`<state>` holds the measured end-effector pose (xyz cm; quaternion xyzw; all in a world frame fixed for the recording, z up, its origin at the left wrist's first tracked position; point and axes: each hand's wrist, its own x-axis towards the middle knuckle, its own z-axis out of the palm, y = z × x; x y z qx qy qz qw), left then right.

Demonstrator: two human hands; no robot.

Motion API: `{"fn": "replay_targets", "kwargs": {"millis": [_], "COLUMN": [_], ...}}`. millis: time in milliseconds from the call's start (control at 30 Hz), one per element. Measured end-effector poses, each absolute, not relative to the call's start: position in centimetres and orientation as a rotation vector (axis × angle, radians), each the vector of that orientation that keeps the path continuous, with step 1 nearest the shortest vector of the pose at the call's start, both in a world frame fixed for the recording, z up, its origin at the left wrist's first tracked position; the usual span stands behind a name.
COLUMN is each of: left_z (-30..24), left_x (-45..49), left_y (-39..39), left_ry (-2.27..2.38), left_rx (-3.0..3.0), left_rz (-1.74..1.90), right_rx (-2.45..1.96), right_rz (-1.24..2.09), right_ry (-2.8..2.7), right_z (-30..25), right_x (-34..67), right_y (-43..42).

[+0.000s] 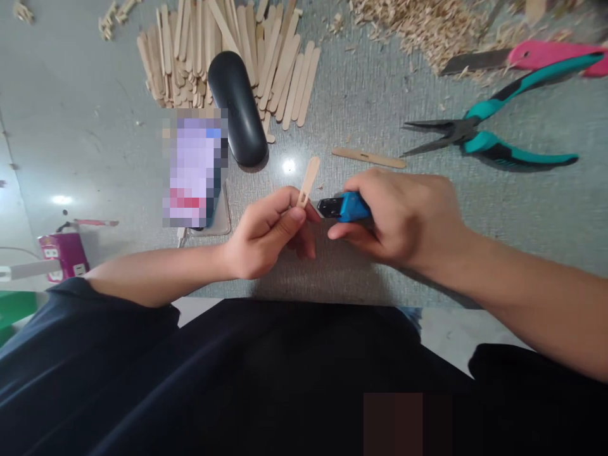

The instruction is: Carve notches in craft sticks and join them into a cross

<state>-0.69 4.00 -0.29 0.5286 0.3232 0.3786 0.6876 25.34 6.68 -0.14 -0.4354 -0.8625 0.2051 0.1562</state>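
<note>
My left hand (270, 231) pinches a wooden craft stick (310, 177) between thumb and fingers, and the stick points up and away from me. A small slot shows in it just above my thumb. My right hand (403, 212) is wrapped round a blue and black utility knife (351, 207), its tip turned toward the left hand. A short blade seems to stick out close to the left fingertips; whether it touches them or the stick I cannot tell. Beyond the right hand, another craft stick (368, 157) with a dark slot in its middle lies flat on the table.
A pile of craft sticks (285, 82) lies at the back, with a black case (237, 107) against it. A phone (194, 171) is at left, near a purple power socket (64, 256). Teal-handled pliers (475, 130), a pink-handled blade (532, 56) and wood shavings (427, 28) are at right.
</note>
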Motion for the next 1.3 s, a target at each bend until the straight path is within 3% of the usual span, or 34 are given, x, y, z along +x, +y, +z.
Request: {"fn": "replay_targets", "kwargs": {"millis": [767,1133,1300], "left_z": [-0.3,-0.1,0.0], "left_x": [-0.9,-1.5,-1.6], "left_y": [4.3,4.5,4.6], "left_ry": [0.734,0.717,0.684], "left_rx": [1.173,1.272,1.308], "left_rz": [0.788,0.645,0.643], "right_rx": [-1.206,-1.113,-1.136], "right_rz": [0.694,0.466,0.546], "right_ry": [-2.415,-2.617,-2.564], "right_z": [-0.2,-0.4,-1.1], "right_x": [25.2,25.3,25.1], "right_y": [6.7,6.3,5.9]}}
